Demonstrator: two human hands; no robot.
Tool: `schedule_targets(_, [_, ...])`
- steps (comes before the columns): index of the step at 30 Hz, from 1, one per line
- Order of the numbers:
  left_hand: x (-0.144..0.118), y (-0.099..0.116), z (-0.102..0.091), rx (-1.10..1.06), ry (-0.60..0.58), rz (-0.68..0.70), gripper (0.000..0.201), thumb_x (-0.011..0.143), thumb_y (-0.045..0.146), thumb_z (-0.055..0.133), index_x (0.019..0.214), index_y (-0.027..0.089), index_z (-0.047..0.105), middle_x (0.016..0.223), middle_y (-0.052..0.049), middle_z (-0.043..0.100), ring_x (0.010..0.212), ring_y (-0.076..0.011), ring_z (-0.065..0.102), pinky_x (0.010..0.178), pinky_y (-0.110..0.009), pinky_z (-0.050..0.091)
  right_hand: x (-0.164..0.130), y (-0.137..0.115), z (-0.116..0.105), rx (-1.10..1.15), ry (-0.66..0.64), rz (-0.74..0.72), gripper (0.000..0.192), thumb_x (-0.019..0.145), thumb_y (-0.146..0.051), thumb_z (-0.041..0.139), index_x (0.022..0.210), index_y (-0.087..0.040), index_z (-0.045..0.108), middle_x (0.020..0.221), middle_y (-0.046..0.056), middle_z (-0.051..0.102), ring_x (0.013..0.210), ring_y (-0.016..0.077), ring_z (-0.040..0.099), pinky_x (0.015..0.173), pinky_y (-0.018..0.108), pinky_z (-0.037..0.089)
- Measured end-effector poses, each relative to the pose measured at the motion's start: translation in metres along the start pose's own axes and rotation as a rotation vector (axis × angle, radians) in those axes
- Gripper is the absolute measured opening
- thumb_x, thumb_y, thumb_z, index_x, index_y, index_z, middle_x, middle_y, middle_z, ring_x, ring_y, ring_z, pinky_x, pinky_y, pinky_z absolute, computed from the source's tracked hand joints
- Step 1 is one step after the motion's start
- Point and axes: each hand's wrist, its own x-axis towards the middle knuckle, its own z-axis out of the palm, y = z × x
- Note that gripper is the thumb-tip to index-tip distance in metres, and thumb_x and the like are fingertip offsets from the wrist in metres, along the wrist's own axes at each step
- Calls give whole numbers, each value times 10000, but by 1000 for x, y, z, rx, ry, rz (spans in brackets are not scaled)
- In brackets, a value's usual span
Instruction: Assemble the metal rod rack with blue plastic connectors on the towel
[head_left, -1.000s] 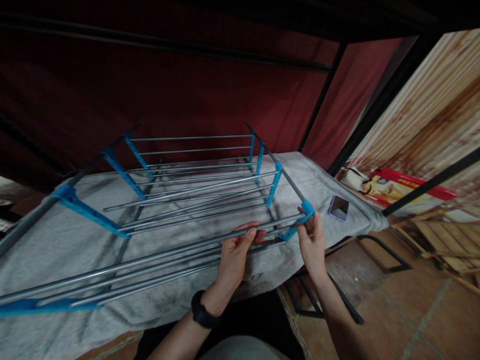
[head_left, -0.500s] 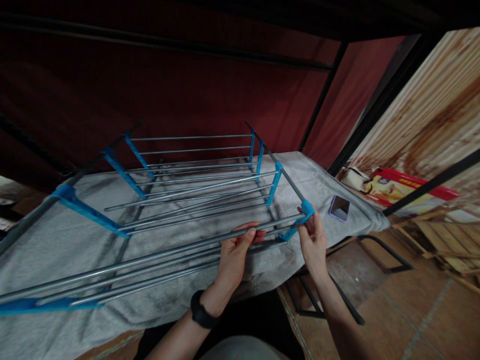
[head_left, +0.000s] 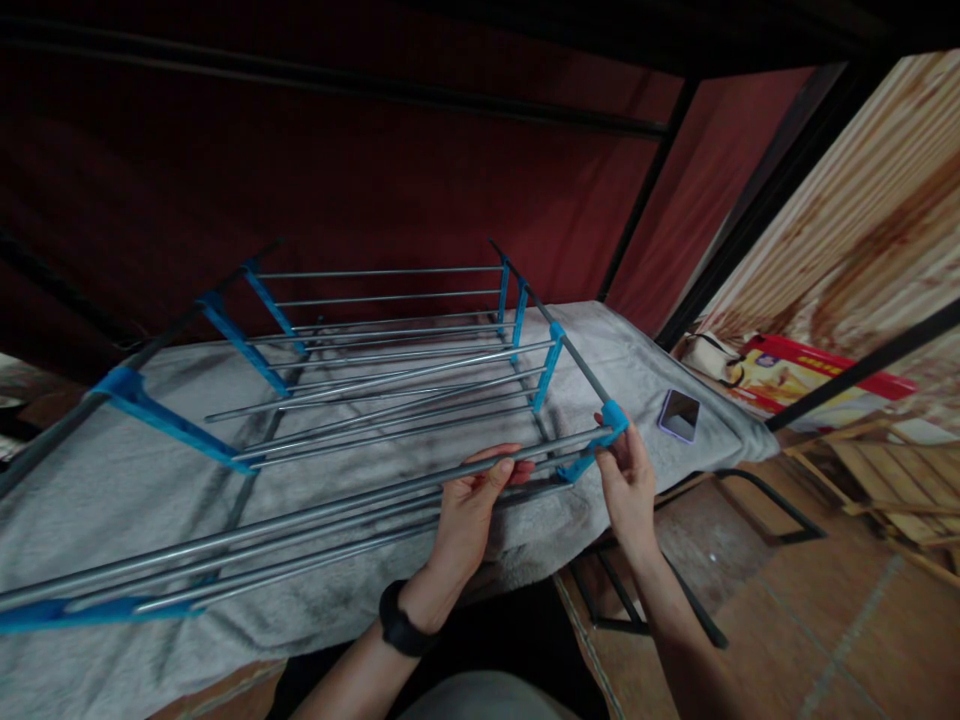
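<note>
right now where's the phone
In the head view the phone lies flat on the grey blanket, right of the right hand and the rack's blue corner bracket.

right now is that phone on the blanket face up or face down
Face up, it seems: the phone lies flat on the grey blanket, its dark glossy screen showing.

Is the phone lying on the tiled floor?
No, the phone lies on the grey blanket near its right edge, beside the rack that both hands hold.

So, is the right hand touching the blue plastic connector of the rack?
Touching. The head view shows the right hand with fingertips pinching the blue connector at the rack's near corner.
</note>
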Motion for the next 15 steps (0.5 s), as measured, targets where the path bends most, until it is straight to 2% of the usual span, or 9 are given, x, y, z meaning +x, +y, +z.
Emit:
schedule_targets(5, [3, 0, 1, 10, 16, -5, 323, 797, 395, 797, 1012, 157, 766, 881, -56, 782, 856, -204, 752, 871, -330, 583, 0, 0, 0, 7, 8, 21, 601, 856, -341, 648, 1439, -244, 537, 1445, 96, 584, 1330, 254, 552, 1171, 502, 367])
schedule_targets(10, [-1, -10, -1, -57, 32, -53, 340, 787, 402, 803, 1022, 159, 769, 904, -64, 788, 876, -202, 750, 877, -322, 575, 0, -1, -1, -16, 6, 20, 598, 850, -341, 635, 1432, -237, 540, 1386, 114, 627, 1266, 258, 596, 1124, 493, 410])
schedule_targets(15, [-5, -11, 2, -79, 47, -69, 385, 773, 418, 813, 1036, 142, 756, 849, -76, 784, 829, -204, 749, 828, -313, 572, -4, -4, 2, -44, 4, 7, 602, 835, -334, 645, 1418, -234, 532, 1399, 125, 601, 1275, 270, 576, 1113, 518, 401])
